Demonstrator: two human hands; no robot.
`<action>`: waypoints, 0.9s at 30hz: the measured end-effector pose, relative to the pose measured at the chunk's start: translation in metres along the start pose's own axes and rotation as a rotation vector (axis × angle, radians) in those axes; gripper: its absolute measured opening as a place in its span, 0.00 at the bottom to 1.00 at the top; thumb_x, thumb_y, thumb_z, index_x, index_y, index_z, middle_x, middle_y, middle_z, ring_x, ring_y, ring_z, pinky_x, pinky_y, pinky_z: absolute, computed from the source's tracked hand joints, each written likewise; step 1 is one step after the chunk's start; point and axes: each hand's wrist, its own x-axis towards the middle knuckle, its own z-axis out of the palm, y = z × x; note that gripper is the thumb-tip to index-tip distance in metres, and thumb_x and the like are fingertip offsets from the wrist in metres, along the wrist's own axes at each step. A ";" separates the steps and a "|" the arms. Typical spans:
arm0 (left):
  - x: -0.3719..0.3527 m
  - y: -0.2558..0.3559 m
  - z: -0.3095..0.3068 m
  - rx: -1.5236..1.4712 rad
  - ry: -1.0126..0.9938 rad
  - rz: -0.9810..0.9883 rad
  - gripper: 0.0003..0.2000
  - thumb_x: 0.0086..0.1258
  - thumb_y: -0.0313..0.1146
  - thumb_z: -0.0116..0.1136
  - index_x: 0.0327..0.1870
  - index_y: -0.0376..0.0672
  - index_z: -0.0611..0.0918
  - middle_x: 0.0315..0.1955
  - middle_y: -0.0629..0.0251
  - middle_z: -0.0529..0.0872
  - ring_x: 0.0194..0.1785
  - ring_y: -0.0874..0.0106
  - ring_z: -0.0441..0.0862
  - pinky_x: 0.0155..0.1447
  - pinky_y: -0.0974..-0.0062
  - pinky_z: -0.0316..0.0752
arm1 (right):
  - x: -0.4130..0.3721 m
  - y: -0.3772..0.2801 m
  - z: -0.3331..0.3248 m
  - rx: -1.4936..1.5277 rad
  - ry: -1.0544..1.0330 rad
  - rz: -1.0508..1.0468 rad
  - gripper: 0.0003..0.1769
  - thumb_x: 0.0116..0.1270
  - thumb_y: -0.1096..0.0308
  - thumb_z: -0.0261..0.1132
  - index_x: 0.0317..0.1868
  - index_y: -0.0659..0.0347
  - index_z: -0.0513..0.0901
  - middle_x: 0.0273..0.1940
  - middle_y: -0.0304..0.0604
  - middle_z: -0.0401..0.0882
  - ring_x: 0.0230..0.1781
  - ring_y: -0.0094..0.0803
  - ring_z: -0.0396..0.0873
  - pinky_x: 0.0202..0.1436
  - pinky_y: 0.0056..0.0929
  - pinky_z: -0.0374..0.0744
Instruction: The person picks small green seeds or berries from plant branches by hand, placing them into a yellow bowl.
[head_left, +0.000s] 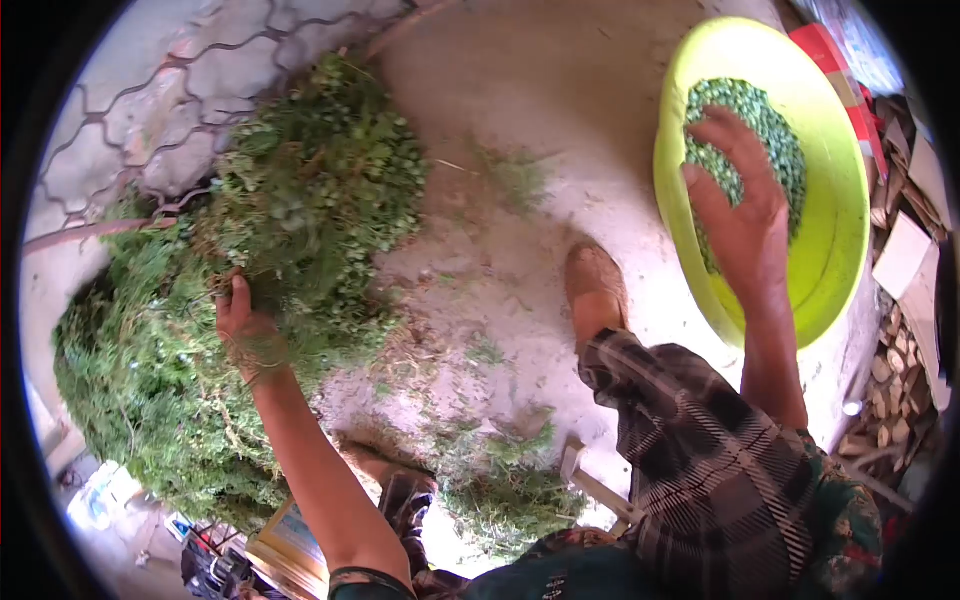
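Observation:
My left hand (246, 328) is closed on the stems of some leafy green plants (320, 200), its fingers partly hidden among the leaves. These plants are bushy and feathery, and lie against a larger heap of the same greenery (170, 370). Over a lime-yellow plastic basin (835, 190), my right hand (740, 200) is held with thumb and fingers apart and nothing between them. Small green pods or seeds (770, 130) form a mound in the basin, partly covered from view by that hand.
My shod foot (595, 275) rests on the concrete floor between heap and basin. Loose green scraps (510, 490) lie near a small wooden stool (600, 480). Wood pieces (890, 370) and cardboard (905, 250) are piled at the right; paving blocks (130, 120) show at upper left.

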 end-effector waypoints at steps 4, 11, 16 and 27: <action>-0.008 0.028 -0.023 0.114 -0.002 0.068 0.09 0.71 0.33 0.48 0.42 0.38 0.79 0.35 0.65 0.81 0.37 0.74 0.76 0.44 0.77 0.72 | -0.011 -0.040 0.024 0.490 -0.273 0.113 0.15 0.58 0.74 0.63 0.47 0.62 0.78 0.48 0.47 0.77 0.49 0.34 0.75 0.55 0.30 0.72; -0.064 0.097 -0.044 -0.287 0.146 -0.051 0.08 0.66 0.33 0.57 0.41 0.41 0.81 0.18 0.80 0.73 0.19 0.87 0.61 0.24 0.86 0.54 | -0.001 -0.097 0.026 0.812 -0.513 -0.041 0.13 0.60 0.70 0.64 0.45 0.65 0.77 0.33 0.42 0.78 0.31 0.27 0.76 0.37 0.24 0.75; -0.115 0.152 -0.054 -0.321 0.080 0.005 0.08 0.65 0.33 0.57 0.42 0.41 0.81 0.29 0.74 0.80 0.34 0.82 0.73 0.42 0.83 0.66 | 0.019 -0.181 -0.017 0.874 -0.638 -0.251 0.09 0.60 0.69 0.64 0.38 0.64 0.76 0.30 0.44 0.76 0.29 0.30 0.76 0.34 0.27 0.74; -0.214 0.214 -0.088 -0.435 0.113 -0.013 0.08 0.66 0.33 0.56 0.42 0.40 0.79 0.37 0.66 0.81 0.41 0.75 0.76 0.48 0.75 0.71 | -0.021 -0.299 -0.066 0.455 -0.670 -0.832 0.19 0.61 0.59 0.62 0.47 0.62 0.71 0.39 0.52 0.77 0.40 0.50 0.77 0.41 0.42 0.74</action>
